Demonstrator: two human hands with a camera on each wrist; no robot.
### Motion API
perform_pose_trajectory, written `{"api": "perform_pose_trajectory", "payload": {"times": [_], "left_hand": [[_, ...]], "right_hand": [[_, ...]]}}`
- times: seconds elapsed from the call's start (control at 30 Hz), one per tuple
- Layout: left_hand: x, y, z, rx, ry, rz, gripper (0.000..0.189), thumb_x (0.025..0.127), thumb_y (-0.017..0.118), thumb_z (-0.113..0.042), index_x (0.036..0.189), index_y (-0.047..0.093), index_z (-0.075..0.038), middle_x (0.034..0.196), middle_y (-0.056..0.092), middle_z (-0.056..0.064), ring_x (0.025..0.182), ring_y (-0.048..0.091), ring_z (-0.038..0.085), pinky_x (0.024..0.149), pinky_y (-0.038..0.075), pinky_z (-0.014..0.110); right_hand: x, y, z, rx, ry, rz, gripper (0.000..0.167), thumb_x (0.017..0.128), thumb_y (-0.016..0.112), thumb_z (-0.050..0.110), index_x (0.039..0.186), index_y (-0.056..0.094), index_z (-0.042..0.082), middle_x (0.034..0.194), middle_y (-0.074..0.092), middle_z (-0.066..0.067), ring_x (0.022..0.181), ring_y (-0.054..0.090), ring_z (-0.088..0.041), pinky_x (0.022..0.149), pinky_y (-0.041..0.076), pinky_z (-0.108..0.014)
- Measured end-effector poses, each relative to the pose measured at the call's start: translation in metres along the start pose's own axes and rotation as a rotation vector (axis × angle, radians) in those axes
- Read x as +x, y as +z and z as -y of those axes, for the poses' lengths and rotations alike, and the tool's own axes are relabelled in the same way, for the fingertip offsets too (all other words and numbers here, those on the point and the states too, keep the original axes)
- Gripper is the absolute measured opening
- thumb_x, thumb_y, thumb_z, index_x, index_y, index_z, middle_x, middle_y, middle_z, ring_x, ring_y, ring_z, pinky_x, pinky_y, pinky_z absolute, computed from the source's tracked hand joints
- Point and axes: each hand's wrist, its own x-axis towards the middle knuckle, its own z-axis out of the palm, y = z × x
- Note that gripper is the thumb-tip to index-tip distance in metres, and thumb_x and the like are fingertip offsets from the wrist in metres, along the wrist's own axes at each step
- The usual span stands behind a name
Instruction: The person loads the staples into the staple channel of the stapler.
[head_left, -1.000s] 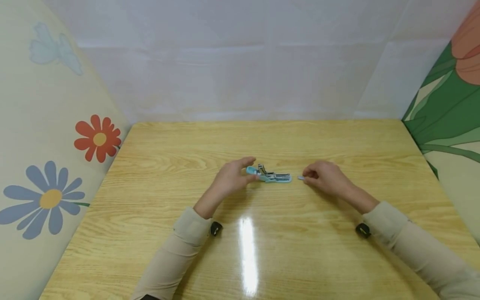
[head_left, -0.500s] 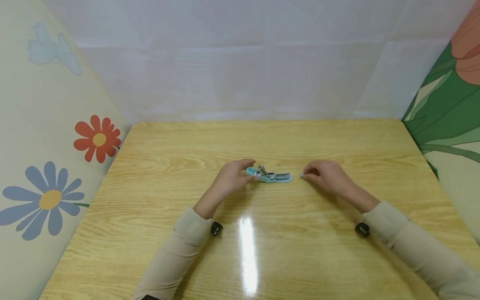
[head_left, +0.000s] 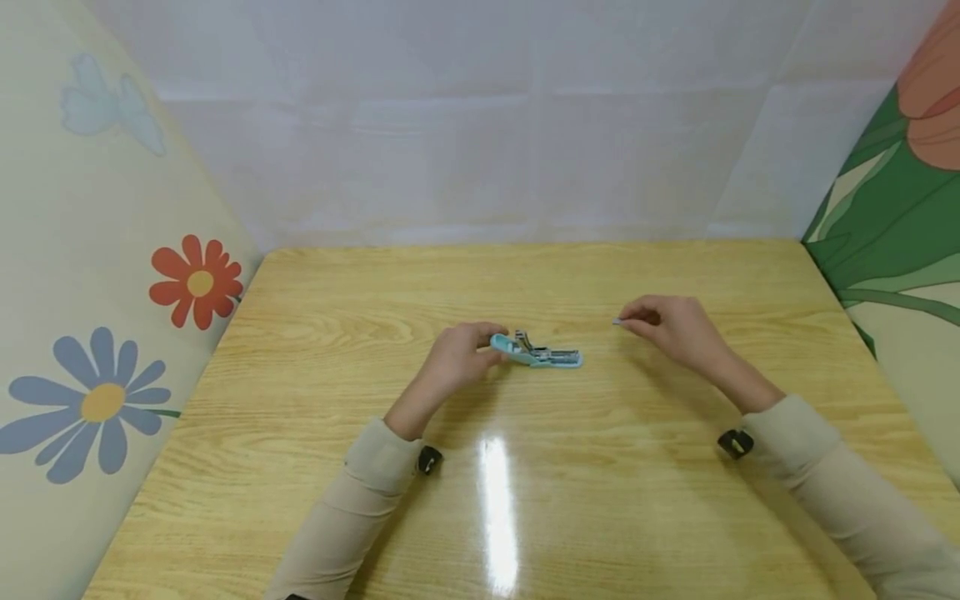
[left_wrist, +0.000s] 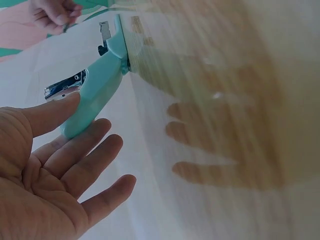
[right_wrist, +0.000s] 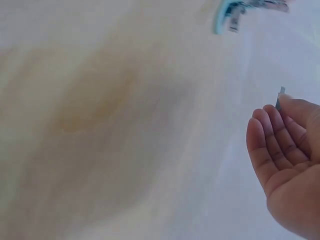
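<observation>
Near the middle of the wood-grained table (head_left: pixel 600 492), the left hand (head_left: pixel 461 358) pinched one end of an unfolded turquoise stapler (head_left: pixel 537 359), the other end pointing rightward. Slightly farther off, well apart, the right hand (head_left: pixel 678 329) held a small grey strip (head_left: pixel 617 321), possibly staples, in a fingertip pinch; a pale sheet (head_left: pixel 480 158) stood behind.

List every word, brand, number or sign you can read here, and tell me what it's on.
No text can be read in any view.
Stapler: no lettering shows on its teal side; any marks elsewhere on it are too small or blurred to read.
Grey strip in the right hand: too small to tell.
Black wrist cameras: too small to tell.
Wall flowers: pictures only.
</observation>
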Motion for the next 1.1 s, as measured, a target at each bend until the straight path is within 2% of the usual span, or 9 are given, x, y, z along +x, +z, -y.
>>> {"api": "perform_pose_trajectory", "payload": {"times": [0.27,0.43,0.77,1.1], "left_hand": [[-0.001,0.001,0.002,-0.005,0.008,0.004,0.040,0.095,0.072,-0.024,0.133,0.067,-0.013,0.132,0.070,0.009,0.128,0.063,0.031,0.102,0.053,0.046],[-0.001,0.001,0.003,-0.006,0.018,0.001,0.039,0.095,0.071,-0.024,0.132,0.068,-0.013,0.131,0.070,0.009,0.127,0.064,0.030,0.096,0.056,0.043],[0.001,0.001,0.003,-0.020,0.020,0.007,0.038,0.095,0.072,-0.025,0.131,0.069,-0.013,0.131,0.071,0.008,0.125,0.065,0.029,0.097,0.056,0.043],[0.000,0.000,0.001,-0.039,0.022,0.008,0.035,0.095,0.072,-0.024,0.129,0.070,-0.014,0.130,0.071,0.009,0.125,0.065,0.029,0.093,0.058,0.040]], "right_hand": [[0.006,-0.016,0.006,-0.001,-0.008,-0.046,0.015,0.098,0.068,0.014,0.107,0.077,0.007,0.103,0.078,-0.013,0.088,0.075,-0.026,0.076,0.060,-0.043],[0.007,-0.018,0.008,-0.004,-0.011,-0.042,0.015,0.098,0.068,0.013,0.108,0.077,0.006,0.105,0.078,-0.014,0.091,0.075,-0.028,0.078,0.061,-0.046],[0.013,-0.013,0.017,0.012,-0.028,-0.031,0.016,0.097,0.070,0.016,0.107,0.078,0.007,0.104,0.078,-0.013,0.091,0.075,-0.027,0.079,0.061,-0.045],[0.022,-0.001,0.029,0.040,-0.024,0.001,0.015,0.096,0.071,0.018,0.105,0.078,0.009,0.102,0.079,-0.010,0.090,0.074,-0.024,0.079,0.061,-0.042]]}}
